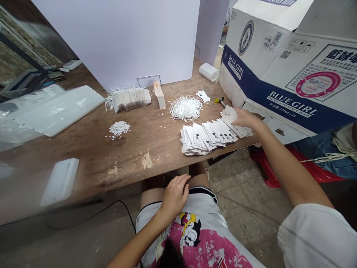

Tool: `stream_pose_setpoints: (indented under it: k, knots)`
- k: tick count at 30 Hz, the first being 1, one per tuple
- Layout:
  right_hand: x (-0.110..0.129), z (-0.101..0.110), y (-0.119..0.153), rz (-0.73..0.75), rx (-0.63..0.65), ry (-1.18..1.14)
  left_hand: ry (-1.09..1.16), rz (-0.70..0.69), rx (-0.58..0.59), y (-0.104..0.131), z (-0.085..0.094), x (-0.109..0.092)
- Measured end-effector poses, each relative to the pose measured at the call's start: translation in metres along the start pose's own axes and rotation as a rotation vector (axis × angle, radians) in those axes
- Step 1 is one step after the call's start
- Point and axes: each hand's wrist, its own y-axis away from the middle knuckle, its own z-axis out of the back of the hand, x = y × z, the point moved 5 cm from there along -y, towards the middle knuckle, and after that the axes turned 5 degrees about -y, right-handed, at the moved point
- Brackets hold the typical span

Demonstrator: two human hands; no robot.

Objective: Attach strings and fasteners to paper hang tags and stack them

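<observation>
My right hand [247, 119] reaches to the far right end of a fanned row of white printed paper tags [212, 134] near the table's front edge. Its fingers are bent and closed on the tags there; the fingertips are partly hidden. Down on my lap, my left hand [176, 192] lies flat with its fingers stretched out, holding nothing. Behind the row sits a tangled heap of white strings [186, 108]. A few loose white tags [203, 96] lie beside that heap, close to a small tool with a yellow end [219, 100].
A standing bundle of stringed tags [131, 99], a narrow stack of cards [159, 97] and a pile of small white pieces [119, 128] are on the wooden table [92, 156]. A large Blue Girl carton [267, 74] borders the right. Plastic-wrapped packages [64, 109] lie left.
</observation>
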Motion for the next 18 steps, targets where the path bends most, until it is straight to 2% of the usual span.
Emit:
stream_pose_setpoints:
  k: [4, 8, 13, 18]
  knots:
    - [0.014, -0.017, 0.008, -0.028, 0.017, 0.155, 0.001, 0.001, 0.004, 0.002, -0.002, -0.001]
    - [0.018, -0.022, 0.010, -0.026, -0.002, 0.219, 0.005, 0.003, -0.013, 0.004, 0.000, -0.001]
    - [0.007, -0.010, -0.001, -0.042, -0.024, 0.205, 0.034, 0.016, -0.054, 0.009, 0.005, 0.003]
    - [-0.005, 0.016, -0.003, -0.065, -0.092, 0.179, 0.085, 0.054, -0.117, 0.019, 0.012, 0.017]
